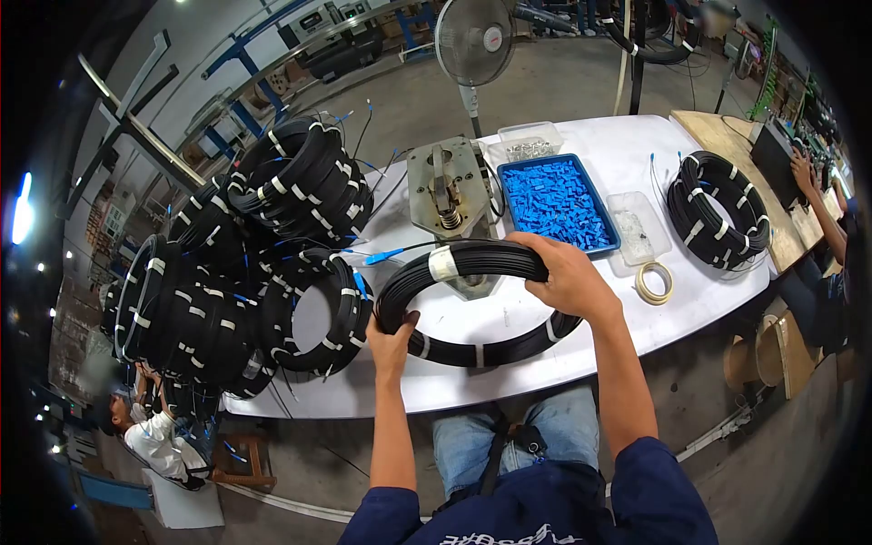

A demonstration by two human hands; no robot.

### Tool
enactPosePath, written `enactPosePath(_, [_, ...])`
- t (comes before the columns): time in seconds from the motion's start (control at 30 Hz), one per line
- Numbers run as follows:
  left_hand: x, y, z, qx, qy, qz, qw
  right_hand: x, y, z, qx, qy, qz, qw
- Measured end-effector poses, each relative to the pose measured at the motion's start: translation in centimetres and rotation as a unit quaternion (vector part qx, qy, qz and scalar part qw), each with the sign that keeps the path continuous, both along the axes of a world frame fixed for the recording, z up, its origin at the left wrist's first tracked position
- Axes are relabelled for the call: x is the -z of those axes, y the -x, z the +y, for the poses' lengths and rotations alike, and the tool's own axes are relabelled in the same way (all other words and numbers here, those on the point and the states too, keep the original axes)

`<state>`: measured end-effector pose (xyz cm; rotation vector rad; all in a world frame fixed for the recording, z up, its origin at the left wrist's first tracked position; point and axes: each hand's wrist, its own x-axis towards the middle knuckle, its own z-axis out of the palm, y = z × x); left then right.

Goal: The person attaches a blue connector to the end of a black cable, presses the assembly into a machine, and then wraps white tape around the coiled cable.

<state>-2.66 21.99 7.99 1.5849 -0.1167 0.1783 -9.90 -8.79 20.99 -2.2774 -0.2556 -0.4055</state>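
I hold a coil of black cable (472,263), bound with white tape bands, just above the white table (618,145). My left hand (392,343) grips its near left edge. My right hand (565,271) is closed over its far right arc. A blue-tipped cable end (381,256) sticks out to the left of the coil. Behind the coil stands a grey metal press tool (445,186).
Several stacked black coils (227,272) fill the table's left side; one more coil (718,209) lies at the right. A blue tray of blue parts (554,202), clear boxes (639,227), a tape roll (654,282) and a fan (474,41) are nearby. Other people work at right (813,195) and lower left (154,436).
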Motion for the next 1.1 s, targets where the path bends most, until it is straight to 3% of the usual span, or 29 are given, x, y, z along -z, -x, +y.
enactPosePath(0.13, [1.7,1.4,-0.8,0.058,0.109,0.027,0.992,-2.0,0.2,0.7,0.008,0.082,-0.021,0.996])
enactPosePath(0.23, [1.8,0.9,-0.3,0.054,0.102,-0.006,0.993,-2.6,-0.2,1.7,0.004,0.119,-0.008,0.993])
enactPosePath(0.3, [-0.4,0.2,0.0,0.043,0.07,-0.024,0.996,-2.6,-0.5,2.1,0.005,0.12,0.002,0.993])
enactPosePath(0.37, [-4.0,-0.5,0.0,0.043,-0.085,-0.116,0.989,-2.8,-1.0,2.2,0.002,0.131,0.021,0.991])
enactPosePath(0.47, [-9.5,-0.3,-1.7,0.065,0.009,-0.133,0.989,-2.6,-1.7,2.3,0.005,0.157,-0.015,0.987])
enactPosePath(0.53, [-12.2,-0.8,-1.9,0.031,-0.186,-0.243,0.952,-2.5,-1.9,2.6,0.009,0.156,-0.011,0.988])
enactPosePath(0.57, [-13.2,-0.9,-2.3,0.031,-0.188,-0.244,0.951,-2.4,-1.9,2.8,0.009,0.154,-0.012,0.988])
enactPosePath(0.63, [-14.9,-0.8,-3.9,0.005,-0.335,-0.391,0.857,-2.4,-1.9,3.2,0.022,0.169,-0.021,0.985])
enactPosePath(0.67, [-16.3,0.0,-4.9,-0.001,-0.424,-0.412,0.806,-2.4,-2.0,3.4,0.024,0.167,-0.021,0.985])
enactPosePath(0.7, [-16.2,-0.3,-5.4,0.001,-0.424,-0.413,0.806,-2.5,-2.0,3.7,0.02,0.169,-0.034,0.985])
enactPosePath(0.77, [-15.4,-0.9,-6.4,0.135,-0.46,-0.339,0.809,-2.6,-1.9,4.1,0.015,0.171,-0.044,0.984])
enactPosePath(0.8, [-15.0,-1.1,-7.3,0.118,-0.412,-0.276,0.86,-2.7,-1.9,4.2,0.017,0.178,-0.039,0.983])
enactPosePath(0.97, [-13.4,-2.4,-7.0,0.075,-0.424,-0.315,0.845,-1.6,-1.7,3.5,0.052,0.152,-0.084,0.983])
enactPosePath(1.03, [-12.9,-2.0,-6.6,0.06,-0.403,-0.329,0.852,-1.0,-0.7,2.5,0.103,0.063,0.006,0.993])
enactPosePath(1.1, [-12.6,-1.6,-5.7,0.006,-0.383,-0.302,0.873,2.1,-1.0,1.8,0.108,0.023,-0.042,0.993])
